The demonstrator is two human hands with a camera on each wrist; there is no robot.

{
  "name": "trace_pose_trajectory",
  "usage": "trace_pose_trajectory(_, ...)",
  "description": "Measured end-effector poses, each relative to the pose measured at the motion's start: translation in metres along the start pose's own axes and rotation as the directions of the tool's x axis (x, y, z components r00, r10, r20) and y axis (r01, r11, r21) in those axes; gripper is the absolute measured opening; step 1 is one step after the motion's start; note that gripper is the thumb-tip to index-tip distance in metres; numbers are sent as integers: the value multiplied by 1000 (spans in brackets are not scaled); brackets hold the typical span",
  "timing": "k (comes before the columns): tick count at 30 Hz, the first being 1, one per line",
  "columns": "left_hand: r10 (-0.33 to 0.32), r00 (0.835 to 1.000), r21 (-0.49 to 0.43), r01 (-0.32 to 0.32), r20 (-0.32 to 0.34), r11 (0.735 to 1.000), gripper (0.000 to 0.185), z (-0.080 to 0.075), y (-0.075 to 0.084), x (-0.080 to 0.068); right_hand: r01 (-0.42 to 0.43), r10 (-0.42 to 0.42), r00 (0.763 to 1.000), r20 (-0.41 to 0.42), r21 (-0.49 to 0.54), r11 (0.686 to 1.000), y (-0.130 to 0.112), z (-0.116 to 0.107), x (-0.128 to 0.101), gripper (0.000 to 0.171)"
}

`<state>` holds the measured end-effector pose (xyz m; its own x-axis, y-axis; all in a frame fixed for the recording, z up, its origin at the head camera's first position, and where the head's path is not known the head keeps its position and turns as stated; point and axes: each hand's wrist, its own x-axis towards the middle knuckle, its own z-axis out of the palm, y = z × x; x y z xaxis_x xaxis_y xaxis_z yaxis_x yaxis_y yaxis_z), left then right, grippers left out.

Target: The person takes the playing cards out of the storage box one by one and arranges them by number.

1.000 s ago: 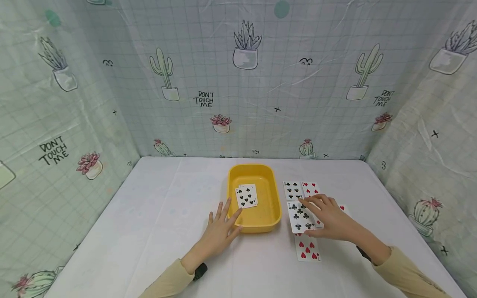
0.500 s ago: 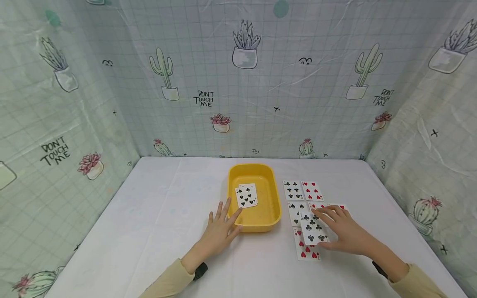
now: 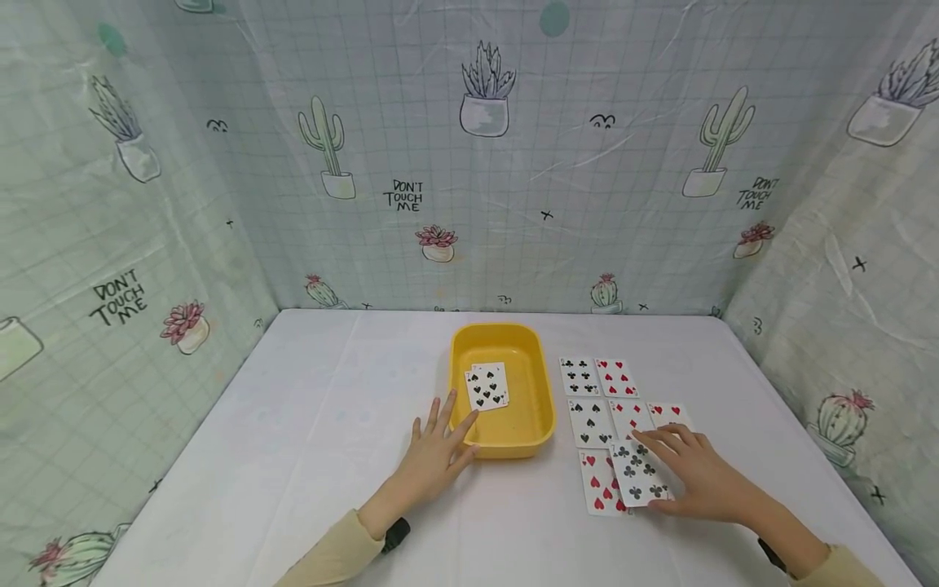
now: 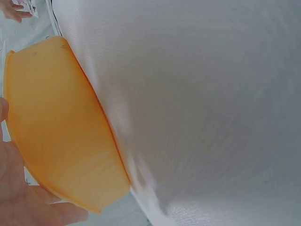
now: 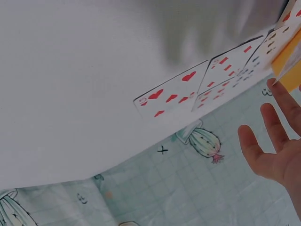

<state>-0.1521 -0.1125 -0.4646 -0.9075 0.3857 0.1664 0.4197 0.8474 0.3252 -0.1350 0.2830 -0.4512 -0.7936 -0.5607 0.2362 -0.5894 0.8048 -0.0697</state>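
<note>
A clubs playing card (image 3: 637, 475) is tilted above the right-hand cards; my right hand (image 3: 700, 483) pinches it by its edge between thumb and fingers. Beneath, it partly covers a hearts card (image 3: 596, 487) at the near end of the layout. My left hand (image 3: 427, 466) rests at the near left rim of a yellow plastic tray (image 3: 526, 399), fingers spread. Its fingertips and thumb touch the tray's edge in the left wrist view. Inside the tray lie overlapping cards, a spades card (image 3: 487, 387) on top.
Face-up cards lie right of the tray: a clubs card (image 3: 579, 377) and hearts card (image 3: 617, 377) at the back, then a spades card (image 3: 591, 422), diamonds card (image 3: 628, 416) and hearts card (image 3: 666, 412). Cactus-print cloth (image 3: 484, 204) walls in the white table (image 3: 352, 383).
My right hand has carried the clubs card toward me and to the right, off the spades card, to above the near hearts card. The left hand stays in place on the tray.
</note>
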Motion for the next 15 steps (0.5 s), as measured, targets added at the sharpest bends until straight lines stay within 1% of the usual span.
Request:
trace_pose_trajectory(4, -5, 1000, 2, 5, 11, 1000, 54, 1, 0, -1, -19, 18, 1000, 15, 9, 1000, 1, 1, -6, 87)
trace_pose_trajectory(11, -7, 1000, -3, 7, 16, 1000, 54, 2, -1, 0, -48, 48, 999, 14, -4, 999, 6, 4, -12, 88)
trace_pose_trajectory(15, -8, 1000, -1, 8, 15, 1000, 54, 0, -1, 0, -84, 84, 995, 46, 1, 996, 10, 5, -15, 89)
